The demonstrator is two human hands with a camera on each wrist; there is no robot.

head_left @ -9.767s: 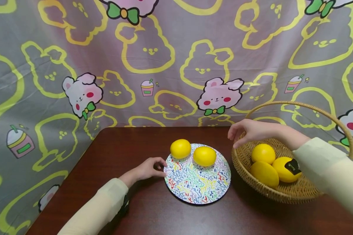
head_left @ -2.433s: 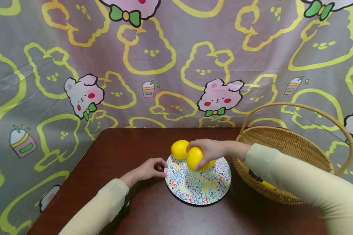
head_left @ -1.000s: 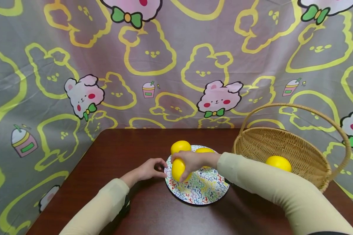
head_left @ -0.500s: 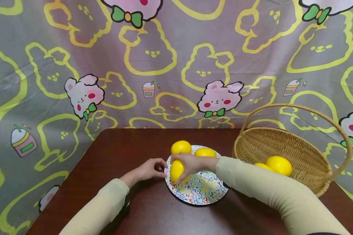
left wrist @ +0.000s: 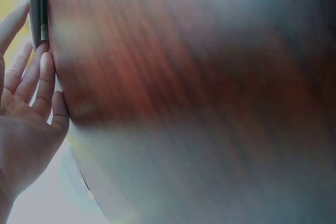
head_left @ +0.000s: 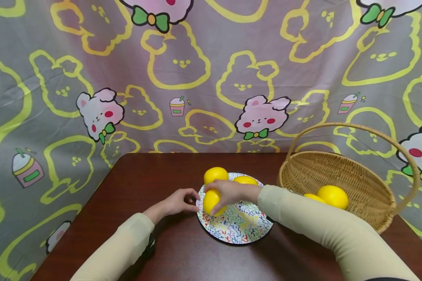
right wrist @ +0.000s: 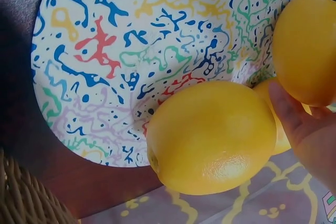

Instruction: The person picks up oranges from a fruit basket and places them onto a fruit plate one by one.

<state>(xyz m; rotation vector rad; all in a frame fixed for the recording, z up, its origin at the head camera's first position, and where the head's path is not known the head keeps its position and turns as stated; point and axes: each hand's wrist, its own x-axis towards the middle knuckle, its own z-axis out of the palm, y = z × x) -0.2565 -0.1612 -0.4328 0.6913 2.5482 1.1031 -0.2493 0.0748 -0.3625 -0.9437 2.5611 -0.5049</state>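
Though five lemons [head_left: 211, 202], one plate [head_left: 240, 224].

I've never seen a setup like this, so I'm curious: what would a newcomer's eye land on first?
Probably the bright yellow oval fruit in the person's right hand, over a round white plate with multicoloured squiggles; two matching fruits sit toward the plate's far side. Behind hangs a grey-pink cloth with cartoon animals, and on the right is a tan wicker basket holding more yellow fruit.
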